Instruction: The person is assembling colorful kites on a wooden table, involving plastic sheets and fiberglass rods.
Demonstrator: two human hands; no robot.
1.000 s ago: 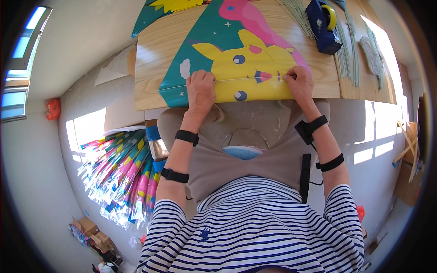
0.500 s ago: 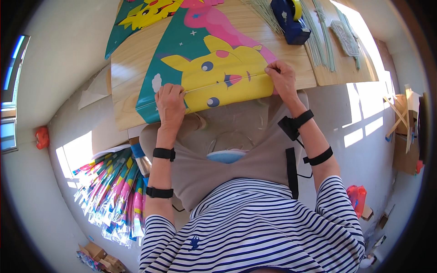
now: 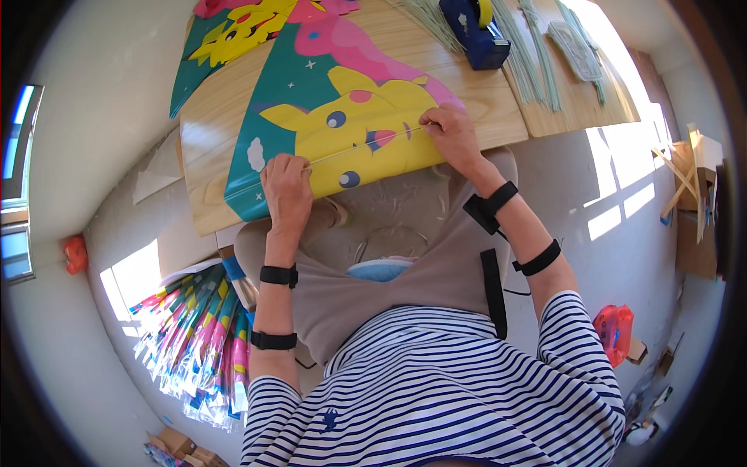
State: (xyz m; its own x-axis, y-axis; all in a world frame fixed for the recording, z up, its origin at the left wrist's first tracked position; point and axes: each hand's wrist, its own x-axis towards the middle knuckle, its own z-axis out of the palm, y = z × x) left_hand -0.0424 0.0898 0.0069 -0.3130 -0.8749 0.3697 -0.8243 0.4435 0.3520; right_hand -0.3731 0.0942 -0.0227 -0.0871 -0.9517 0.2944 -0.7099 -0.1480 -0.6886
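A colourful printed sheet [image 3: 319,144] in green, pink and yellow, with a cartoon face, lies at the table's near edge, its yellow part hanging over. A thin pale rod [image 3: 366,146] runs across the face from one hand to the other. My left hand [image 3: 287,191], fingers bent and pressed together, pinches the rod's left part against the sheet. Toward the sheet's right side, my right hand [image 3: 451,136] is closed in a pinch on the same rod. The fingertips partly cover the places they grip.
The wooden table [image 3: 210,156] also bears a second printed sheet [image 3: 233,39], a blue tape dispenser [image 3: 478,39], bundled thin rods [image 3: 529,70] and a clear plastic tray [image 3: 574,50]. Many wrapped colourful packs [image 3: 194,335] fan out below left. A red bag [image 3: 615,331] lies on the right.
My right hand has slid leftward along the rod and my left hand slightly rightward, so they are closer together. The whole view has shifted a little.
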